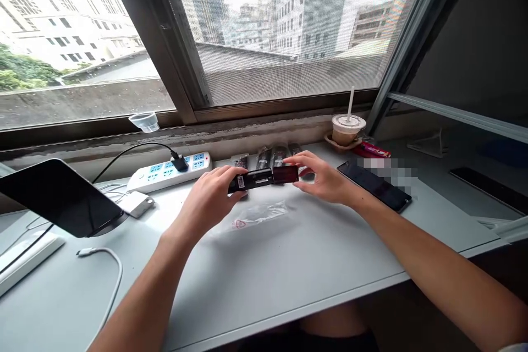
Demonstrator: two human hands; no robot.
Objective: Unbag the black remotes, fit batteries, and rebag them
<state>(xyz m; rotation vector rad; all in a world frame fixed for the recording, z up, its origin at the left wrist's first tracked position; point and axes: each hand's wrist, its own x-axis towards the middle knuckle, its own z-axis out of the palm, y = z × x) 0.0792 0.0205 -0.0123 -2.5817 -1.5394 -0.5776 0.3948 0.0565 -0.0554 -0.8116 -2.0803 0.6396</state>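
Note:
A slim black device [256, 179] with small white labels and a dark red, glossy end piece is held level above the desk. My left hand [214, 192] grips its left end between thumb and fingers. At the other end, my right hand [319, 176] pinches the dark red piece [285, 174] between thumb and fingertips. I cannot tell whether the two parts are joined. Beneath them, an apparently flat clear plastic bag [264, 212] with a red print lies on the desk. Just behind stand or lie several dark items in clear wrapping [264, 158], partly hidden by my hands.
A white power strip [169, 170] with a black plug and a white charger [138, 203] lie left, near a tablet on a stand [61, 198] and a white cable [117, 269]. At right are an iced drink cup [347, 127], a red packet [373, 149] and a dark phone [377, 187].

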